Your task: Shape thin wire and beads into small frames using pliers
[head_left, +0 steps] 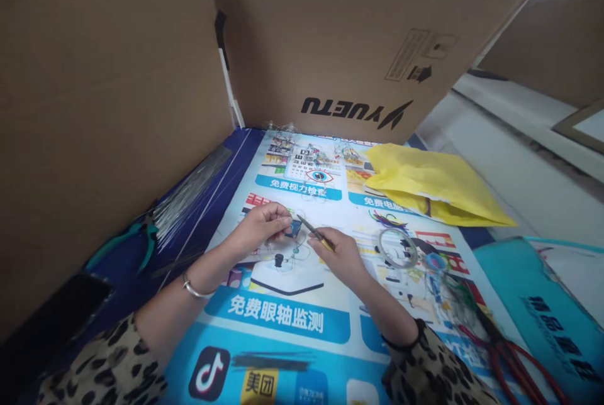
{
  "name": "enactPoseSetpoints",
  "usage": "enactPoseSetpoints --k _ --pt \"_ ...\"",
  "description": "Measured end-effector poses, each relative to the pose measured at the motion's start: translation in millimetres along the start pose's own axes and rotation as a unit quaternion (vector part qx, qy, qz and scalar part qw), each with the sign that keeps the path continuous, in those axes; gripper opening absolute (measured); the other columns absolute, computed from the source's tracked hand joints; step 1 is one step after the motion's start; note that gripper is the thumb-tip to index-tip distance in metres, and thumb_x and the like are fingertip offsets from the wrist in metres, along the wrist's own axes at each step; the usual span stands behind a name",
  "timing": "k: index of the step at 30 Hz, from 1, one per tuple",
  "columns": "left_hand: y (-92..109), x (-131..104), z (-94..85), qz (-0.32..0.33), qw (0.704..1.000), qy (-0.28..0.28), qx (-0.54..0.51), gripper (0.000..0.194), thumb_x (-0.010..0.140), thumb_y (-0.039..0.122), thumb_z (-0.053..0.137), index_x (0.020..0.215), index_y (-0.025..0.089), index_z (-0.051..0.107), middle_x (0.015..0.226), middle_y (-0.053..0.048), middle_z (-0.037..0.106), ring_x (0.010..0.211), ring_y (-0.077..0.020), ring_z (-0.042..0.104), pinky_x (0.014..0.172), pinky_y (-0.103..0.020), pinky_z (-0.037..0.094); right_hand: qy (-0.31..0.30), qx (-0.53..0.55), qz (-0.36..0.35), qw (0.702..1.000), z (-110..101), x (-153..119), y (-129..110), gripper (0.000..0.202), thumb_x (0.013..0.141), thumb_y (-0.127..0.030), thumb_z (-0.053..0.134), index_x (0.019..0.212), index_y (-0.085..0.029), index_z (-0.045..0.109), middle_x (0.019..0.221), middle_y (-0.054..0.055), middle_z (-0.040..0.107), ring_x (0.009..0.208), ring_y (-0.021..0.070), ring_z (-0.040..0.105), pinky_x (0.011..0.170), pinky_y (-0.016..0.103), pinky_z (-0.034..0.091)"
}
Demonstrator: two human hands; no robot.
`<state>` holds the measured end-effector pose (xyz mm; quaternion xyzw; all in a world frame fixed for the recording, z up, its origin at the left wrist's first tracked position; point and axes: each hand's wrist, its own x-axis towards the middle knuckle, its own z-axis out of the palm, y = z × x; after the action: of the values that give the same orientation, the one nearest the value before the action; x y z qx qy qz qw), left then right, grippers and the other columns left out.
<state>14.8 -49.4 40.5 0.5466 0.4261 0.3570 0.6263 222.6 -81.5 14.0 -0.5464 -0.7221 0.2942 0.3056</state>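
Right hand [342, 259], near-left of the yellow bag [431, 182], grips a slim pointed tool [310, 227], likely light, stiff and best held by its yellow part, while the left hand [264, 226], farther left, pinches closed, anything between its fingertips too small to tell.

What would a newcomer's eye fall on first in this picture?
Probably the bright yellow bag, lying across the far right corner of the printed poster. Next, the left hand and right hand above the poster's middle, the right holding a slim pointed tool. Behind stands a tall cardboard panel with "YUETU" upside down.
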Motion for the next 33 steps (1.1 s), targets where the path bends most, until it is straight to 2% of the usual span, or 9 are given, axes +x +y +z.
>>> enactPoseSetpoints --k 9,15,18,25,30,33 --pt "0 -4 1.7 -0.049 0.992 -0.024 -0.109 0.029 0.07 0.036 0.071 0.074 0.013 0.054 0.062 0.001 0.059 0.046 -0.0038 0.048 0.046 -0.017 0.034 -0.04 0.008 -0.061 0.997 -2 -1 6 0.026 0.082 -0.042 0.056 0.094 -0.021 0.062 0.079 0.002 0.062 0.073 0.0151 0.057 0.066 0.026 0.042" --pt "0 -3 1.8 -0.05 0.987 -0.03 -0.147 0.03 0.069 0.035 0.072 0.073 0.013 0.054 0.062 0.001 0.06 0.047 -0.0038 0.048 0.046 -0.017 0.034 0.003 0.019 -0.06 0.998 -3 -1 9 0.028 0.081 -0.044 0.056 0.094 -0.019 0.062 0.081 0.003 0.062 0.074 0.0156 0.057 0.067 0.027 0.044" --pt "0 -3 1.9 -0.052 0.988 -0.032 -0.143 0.03 0.069 0.036 0.073 0.072 0.012 0.054 0.062 0.001 0.06 0.047 -0.0035 0.048 0.046 -0.017 0.033 -0.007 0.017 -0.074 0.997 -2 -1 11 0.027 0.081 -0.042 0.057 0.095 -0.019 0.062 0.08 0.003 0.061 0.074 0.0152 0.057 0.067 0.027 0.045" --pt "-4 -5 2.2 -0.074 0.988 -0.077 -0.113 0.029 0.07 0.036 0.072 0.073 0.012 0.055 0.064 0.0 0.062 0.049 -0.0042 0.05 0.048 -0.017 0.035 -0.018 0.002 -0.097 0.995 -2 -2 9 0.023 0.082 -0.039 0.056 0.095 -0.02 0.063 0.078 0.002 0.062 0.072 0.0143 0.058 0.066 0.026 0.045" --pt "-1 -5 3.1 -0.074 0.99 -0.078 -0.088 0.031 0.071 0.039 0.07 0.072 0.012 0.055 0.062 0.0 0.06 0.048 -0.0044 0.049 0.047 -0.017 0.034 -0.002 -0.014 -0.117 0.993 0 -3 10 0.022 0.083 -0.038 0.056 0.095 -0.021 0.063 0.08 0.003 0.064 0.074 0.015 0.059 0.067 0.027 0.046" --pt "3 -5 1.8 -0.037 0.998 -0.04 -0.031 0.03 0.075 0.041 0.064 0.072 0.013 0.055 0.064 0.0 0.06 0.049 -0.0049 0.048 0.046 -0.017 0.033 0.033 -0.039 -0.116 0.992 1 -3 12 0.021 0.083 -0.037 0.056 0.093 -0.02 0.063 0.079 0.003 0.064 0.074 0.0159 0.059 0.067 0.027 0.046"
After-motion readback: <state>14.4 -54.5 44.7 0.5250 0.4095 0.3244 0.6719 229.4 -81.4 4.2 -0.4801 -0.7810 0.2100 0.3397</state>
